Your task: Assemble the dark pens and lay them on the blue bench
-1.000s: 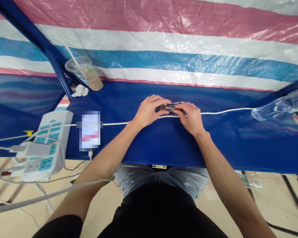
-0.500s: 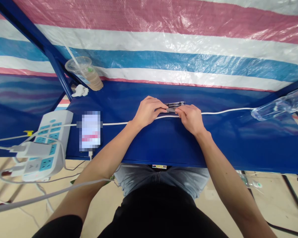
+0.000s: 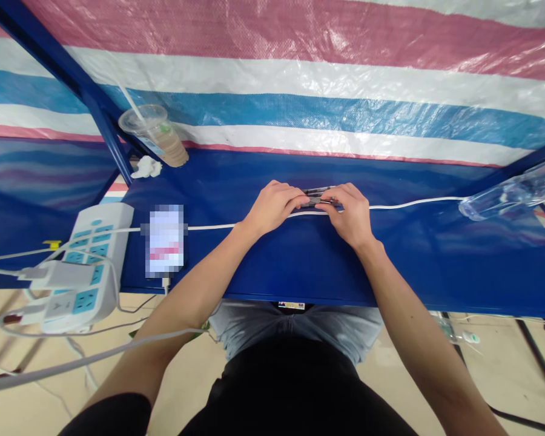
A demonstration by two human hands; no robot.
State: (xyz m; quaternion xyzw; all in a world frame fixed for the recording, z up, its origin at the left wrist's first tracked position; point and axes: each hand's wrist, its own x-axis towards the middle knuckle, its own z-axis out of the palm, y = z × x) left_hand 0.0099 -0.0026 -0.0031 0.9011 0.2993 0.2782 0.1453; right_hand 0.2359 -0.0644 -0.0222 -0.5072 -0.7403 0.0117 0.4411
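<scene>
A small grey piece (image 3: 315, 200) is pinched between the left hand (image 3: 272, 209) at nine o'clock and the right hand (image 3: 352, 215) at three o'clock, over the blue table (image 3: 300, 260); the fingertips of both are closed on it, so it is probably kept steady from two sides; just beyond it, towards twelve o'clock, dark slender pieces (image 3: 320, 190) are placed, perhaps for easy reach; at half past eight, a phone (image 3: 166, 242) is joined to a white plug (image 3: 166, 282), presumably for charging; the ends of the grey piece are covered by fingers, so its kind cannot be told; the phone's screen is blurred into blocks; the bottle (image 3: 499, 200), farther out at three o'clock, is cut off by the edge of view.
</scene>
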